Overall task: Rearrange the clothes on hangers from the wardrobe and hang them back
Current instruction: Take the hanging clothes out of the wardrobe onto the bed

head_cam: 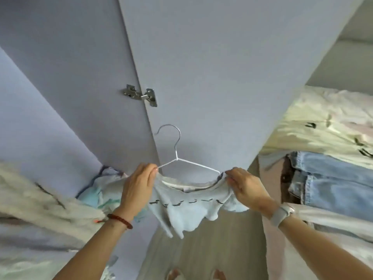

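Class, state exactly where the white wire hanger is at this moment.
In the head view, the white wire hanger is at centre, inside the light blue top's neckline, between the left hand and right hand, before the wardrobe door.

Pale-blue top (187, 207) on white hanger (189, 163)

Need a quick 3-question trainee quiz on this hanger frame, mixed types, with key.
1. True or false: the hanger hook is already on a wardrobe rail.
2. Which hand wears the watch? A left, B right
3. Fill in: both hands grip the pale blue ____ at its shoulders.

Key: 1 false, the hook is free in front of the door. 2 B, right hand; the left hand has a bead bracelet. 3 shirt.
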### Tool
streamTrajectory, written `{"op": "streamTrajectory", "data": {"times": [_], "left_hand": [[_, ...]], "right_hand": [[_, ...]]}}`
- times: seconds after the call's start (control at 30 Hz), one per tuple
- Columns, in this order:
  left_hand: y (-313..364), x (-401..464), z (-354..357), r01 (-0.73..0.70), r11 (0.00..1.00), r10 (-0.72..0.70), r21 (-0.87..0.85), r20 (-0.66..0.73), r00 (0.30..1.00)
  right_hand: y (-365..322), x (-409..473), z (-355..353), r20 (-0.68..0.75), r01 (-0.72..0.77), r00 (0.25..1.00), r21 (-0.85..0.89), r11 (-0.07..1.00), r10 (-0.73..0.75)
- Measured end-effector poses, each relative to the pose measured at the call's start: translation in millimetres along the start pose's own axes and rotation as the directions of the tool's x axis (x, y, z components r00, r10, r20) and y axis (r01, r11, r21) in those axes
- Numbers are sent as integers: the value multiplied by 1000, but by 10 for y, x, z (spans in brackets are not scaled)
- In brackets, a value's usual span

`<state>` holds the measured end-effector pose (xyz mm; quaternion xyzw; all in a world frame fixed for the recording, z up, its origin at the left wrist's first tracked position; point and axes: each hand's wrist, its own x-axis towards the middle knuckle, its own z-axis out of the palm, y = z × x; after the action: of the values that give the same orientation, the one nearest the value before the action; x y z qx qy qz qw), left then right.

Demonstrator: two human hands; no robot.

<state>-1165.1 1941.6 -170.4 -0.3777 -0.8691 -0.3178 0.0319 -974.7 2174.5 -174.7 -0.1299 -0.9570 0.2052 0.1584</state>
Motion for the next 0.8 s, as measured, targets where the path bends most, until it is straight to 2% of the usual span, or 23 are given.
{"op": "streamTrajectory", "data": {"times": [0.1,0.17,0.27,0.37,0.43,0.53,0.6,0.7,0.8], "left_hand": [[557,-70,482,-86,982,112,-166,154,982],[948,-56,742,-108,968,150,-228,176,973],[1487,-1,1072,-113,970,165,-215,244,956],[1944,-54,1415,-168,963,246,-211,436,866],[2209,-158,1637,-210,946,320,-249,591,740],[2640,-409,1963,-287,894,445,-345,762,471],[2992,-659,2143,-330,850,508,-411,804,309],[3547,-1111,2379,-350,791,565,-502,818,104],[4126,-1584,2498,-393,716,620,-577,784,-22]], "right_hand": [[280,-602,-164,-59,-212,975,44,976,215],[422,-994,-232,-79,-345,935,20,938,345],[511,-1543,-368,-121,-559,820,40,828,559],[485,-2139,-483,-147,-716,683,61,696,715],[424,-2567,-530,-154,-796,587,72,602,795],[315,-3207,-589,-150,-903,412,65,425,899],[192,-3616,-656,-202,-950,283,73,302,938],[-23,-4189,-767,-415,-988,72,95,122,907],[-261,-4705,-862,-552,-982,-121,187,-19,825]]}}
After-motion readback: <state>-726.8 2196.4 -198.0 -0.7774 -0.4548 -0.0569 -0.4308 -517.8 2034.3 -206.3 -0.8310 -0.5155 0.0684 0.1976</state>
